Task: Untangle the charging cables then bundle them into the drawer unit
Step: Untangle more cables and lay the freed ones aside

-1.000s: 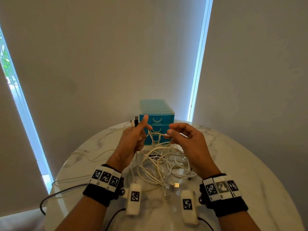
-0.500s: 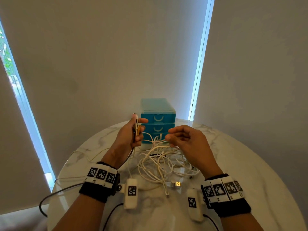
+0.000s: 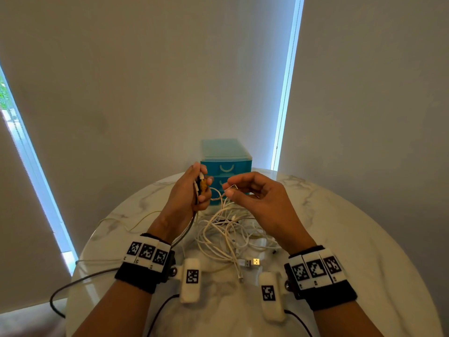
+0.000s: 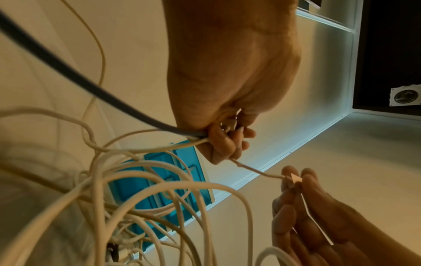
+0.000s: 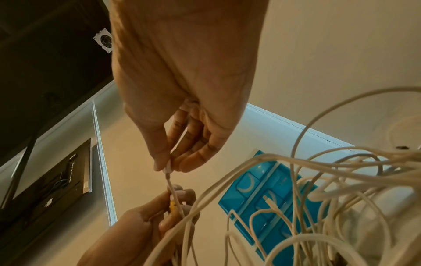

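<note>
A tangle of white charging cables (image 3: 230,229) lies on the round marble table (image 3: 352,239), in front of a blue drawer unit (image 3: 226,164) with its drawers closed. My left hand (image 3: 192,190) is raised over the pile and grips several cable ends, among them a dark cable (image 4: 68,68) and an orange-tipped plug (image 3: 203,184). My right hand (image 3: 252,193) pinches a white connector (image 5: 167,170) between thumb and forefinger. A short run of white cable (image 4: 255,171) spans from that connector to the left fist. The drawer unit (image 5: 262,194) shows behind hanging loops.
A loose USB plug (image 3: 251,261) and a thin connector end (image 3: 240,279) lie on the table near my wrists. A black cable (image 3: 80,283) trails off the table's left edge. The wall and window strips stand behind the drawer unit.
My left hand closed into a fist round the cable ends and stayed raised. My right hand rose and moved left, now pinching a connector close to the left hand.
</note>
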A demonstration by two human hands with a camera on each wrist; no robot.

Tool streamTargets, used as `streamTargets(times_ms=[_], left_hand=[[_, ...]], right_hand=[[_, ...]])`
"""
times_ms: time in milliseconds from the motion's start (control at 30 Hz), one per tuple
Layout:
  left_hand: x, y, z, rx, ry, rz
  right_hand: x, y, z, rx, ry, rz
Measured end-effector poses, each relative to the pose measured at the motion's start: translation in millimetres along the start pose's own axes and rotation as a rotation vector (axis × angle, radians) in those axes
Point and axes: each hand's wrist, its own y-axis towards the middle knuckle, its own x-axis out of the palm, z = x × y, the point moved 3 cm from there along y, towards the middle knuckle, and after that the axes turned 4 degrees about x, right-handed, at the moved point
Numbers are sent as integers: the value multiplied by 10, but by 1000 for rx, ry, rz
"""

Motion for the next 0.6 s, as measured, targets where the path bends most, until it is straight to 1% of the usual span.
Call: streamTargets(times_ms=[167, 333, 433, 500, 600], left_hand=[[-16, -22, -2, -49, 22, 41], [17, -54, 22, -36, 104, 83], [40, -85, 36, -27, 189, 54], [59, -110, 43, -27, 218, 23], [102, -144, 66, -35, 270, 54]], right_hand=[[4, 23, 62, 17, -41, 26], [16, 34, 119, 35, -62, 34], [52, 23, 110, 52, -28, 39], [87, 11, 92, 80, 36, 18], [155, -24, 55, 94, 56, -73]])
